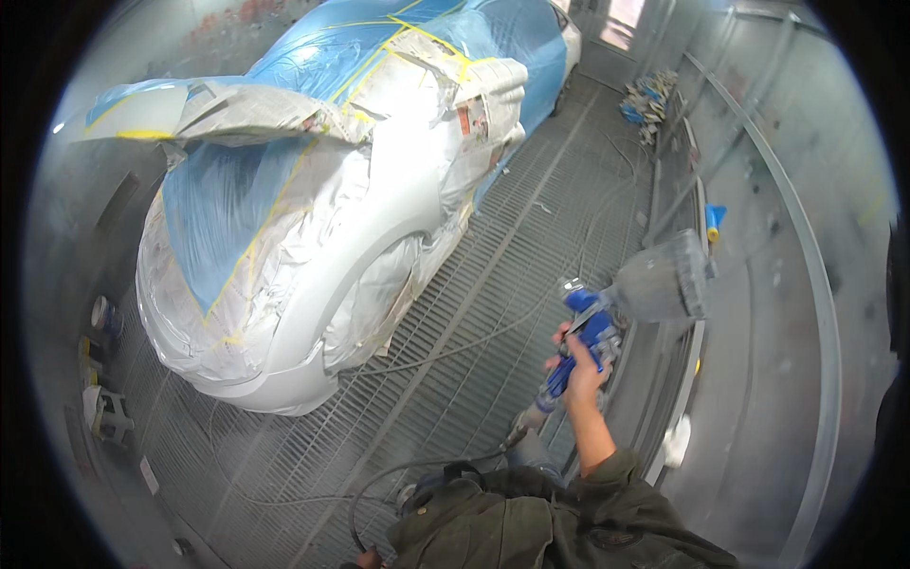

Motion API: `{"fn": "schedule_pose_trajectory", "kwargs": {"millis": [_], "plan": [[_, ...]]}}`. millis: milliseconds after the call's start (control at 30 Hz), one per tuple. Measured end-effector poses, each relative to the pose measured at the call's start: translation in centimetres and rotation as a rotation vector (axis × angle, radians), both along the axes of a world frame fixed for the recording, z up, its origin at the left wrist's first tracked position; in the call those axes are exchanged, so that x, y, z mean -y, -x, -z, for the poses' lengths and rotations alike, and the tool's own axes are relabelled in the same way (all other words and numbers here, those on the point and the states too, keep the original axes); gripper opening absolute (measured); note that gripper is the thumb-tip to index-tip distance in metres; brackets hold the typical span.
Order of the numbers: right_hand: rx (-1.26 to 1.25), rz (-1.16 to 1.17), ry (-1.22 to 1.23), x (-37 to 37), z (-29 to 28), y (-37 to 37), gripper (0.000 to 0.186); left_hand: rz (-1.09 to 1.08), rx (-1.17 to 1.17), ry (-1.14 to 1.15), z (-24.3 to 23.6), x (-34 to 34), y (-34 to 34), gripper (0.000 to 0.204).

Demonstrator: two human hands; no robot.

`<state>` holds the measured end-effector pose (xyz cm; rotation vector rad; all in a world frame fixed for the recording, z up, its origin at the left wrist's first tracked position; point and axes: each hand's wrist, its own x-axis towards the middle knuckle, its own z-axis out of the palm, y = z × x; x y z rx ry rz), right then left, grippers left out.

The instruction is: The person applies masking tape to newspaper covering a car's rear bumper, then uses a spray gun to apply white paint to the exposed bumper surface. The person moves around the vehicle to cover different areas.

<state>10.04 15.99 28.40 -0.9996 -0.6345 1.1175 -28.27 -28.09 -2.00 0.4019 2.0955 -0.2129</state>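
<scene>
My right hand [581, 368] is wrapped round the handle of a blue spray gun [597, 332], with a cloudy clear paint cup [659, 283] tilted to the right. From its handle a dark air hose [417, 463] loops left and down to my left hand [370, 558]. Only a bit of that hand shows at the lower edge, closed about the hose. Left of the gun, and apart from it, stands a car with a white front fender [327, 308] and bumper [275, 389]. Blue film [232, 204], paper and yellow tape cover much of the car, and its hood is raised.
Slatted grating [464, 322] forms the floor, with hose lines lying across it. A grey wall with a metal rail [806, 237] runs along the right. Crumpled masking waste [647, 100] lies at the far right. A small step stool [109, 414] and a tub [106, 316] stand left.
</scene>
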Motion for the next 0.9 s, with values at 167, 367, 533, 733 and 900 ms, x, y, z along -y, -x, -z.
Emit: {"fn": "schedule_pose_trajectory", "kwargs": {"millis": [167, 367, 533, 733, 900], "plan": [[0.019, -0.519, -0.007, -8.9, 0.0, -4.4, 0.023, -0.241, -0.147, -0.027, -0.4, -7.1, -13.1, 0.039], [0.07, -0.848, -0.005, -21.7, 0.3, -7.6, 0.028, -0.45, -0.249, -0.017, -0.6, -16.1, -23.3, 0.036], [0.119, -0.6, 0.052, -32.8, 2.6, -8.1, 0.028, -0.637, -0.348, 0.168, 1.7, -23.2, -27.0, 0.034], [0.102, -0.487, 0.14, -40.8, 4.3, -8.8, 0.032, -0.95, -0.208, 0.061, -3.7, -33.8, -29.6, 0.042], [-0.014, -0.829, 0.208, -40.5, 4.1, -6.5, 0.035, -0.953, -0.101, -0.071, -4.7, -34.4, -30.3, 0.035]]}}
